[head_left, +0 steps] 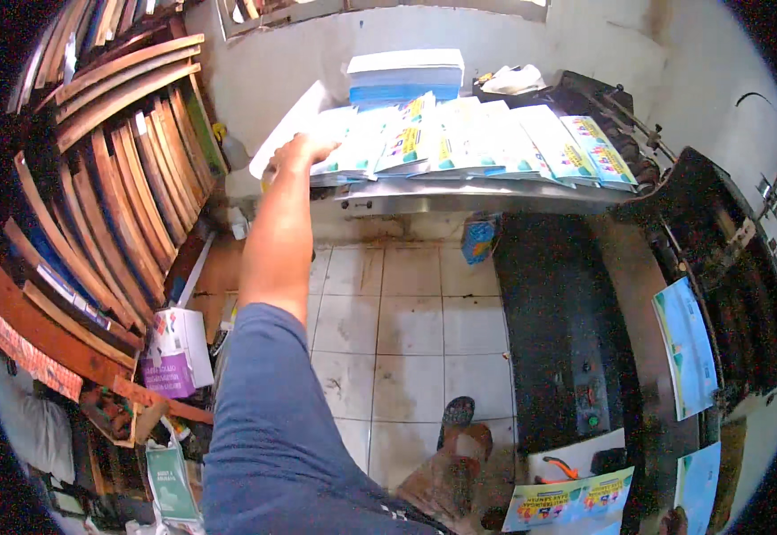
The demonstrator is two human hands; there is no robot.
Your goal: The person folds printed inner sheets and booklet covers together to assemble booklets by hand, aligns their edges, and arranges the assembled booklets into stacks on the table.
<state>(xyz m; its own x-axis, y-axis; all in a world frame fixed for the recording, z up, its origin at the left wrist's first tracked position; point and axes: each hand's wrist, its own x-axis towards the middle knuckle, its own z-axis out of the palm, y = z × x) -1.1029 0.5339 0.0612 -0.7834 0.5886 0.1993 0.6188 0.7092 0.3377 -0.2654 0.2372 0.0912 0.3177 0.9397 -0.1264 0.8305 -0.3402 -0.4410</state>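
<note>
My left arm, in a dark blue sleeve, stretches forward to a metal-edged table. My left hand (304, 150) lies palm down at the left end of a row of printed leaflets (406, 134), thumb apart from the partly hidden fingers. Beside it a large white sheet (288, 132) leans at a slant. The leaflets lie in overlapping piles in yellow, blue and white. At the lower right edge, only the fingertips of my right hand (674, 521) show, closed at the margin of a light-blue printed sheet (698, 481). Another light-blue sheet (684, 348) lies farther up on the dark machine.
A thick paper stack (405, 76) stands behind the leaflets. Wooden racks (130, 187) fill the left side, with a purple-and-white box (177, 352) below. A black machine (567, 330) stands right of the tiled floor (379, 321). Yellow printed sheets (571, 501) lie at its near end.
</note>
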